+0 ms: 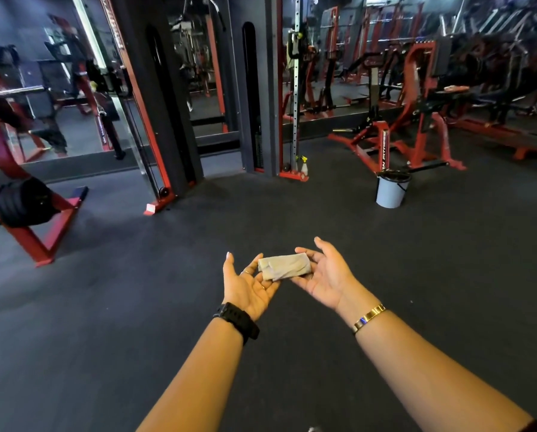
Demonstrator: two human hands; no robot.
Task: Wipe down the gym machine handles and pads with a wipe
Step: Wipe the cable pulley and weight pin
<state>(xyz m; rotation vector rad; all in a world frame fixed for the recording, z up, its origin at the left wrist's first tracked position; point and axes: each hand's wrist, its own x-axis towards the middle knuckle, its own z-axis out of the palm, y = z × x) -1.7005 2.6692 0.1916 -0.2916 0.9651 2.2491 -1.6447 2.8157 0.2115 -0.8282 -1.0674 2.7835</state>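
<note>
A folded grey wipe [283, 266] lies across the fingers of both my hands, held out over the dark rubber floor. My left hand [247, 285] is palm up with straight fingers under the wipe's left end. My right hand [323, 274] is palm up too, its fingers under the right end, thumb raised. Neither hand curls round the wipe. A red machine with a black roller pad [24, 202] stands at the left. Another red machine with a black pad [447, 99] stands at the back right.
A grey bucket [391, 190] stands on the floor right of centre. A spray bottle [304, 165] sits at the foot of a cable tower [296, 88]. Mirrors line the back wall. Dark rubber flooring [136, 291] spreads between me and the machines.
</note>
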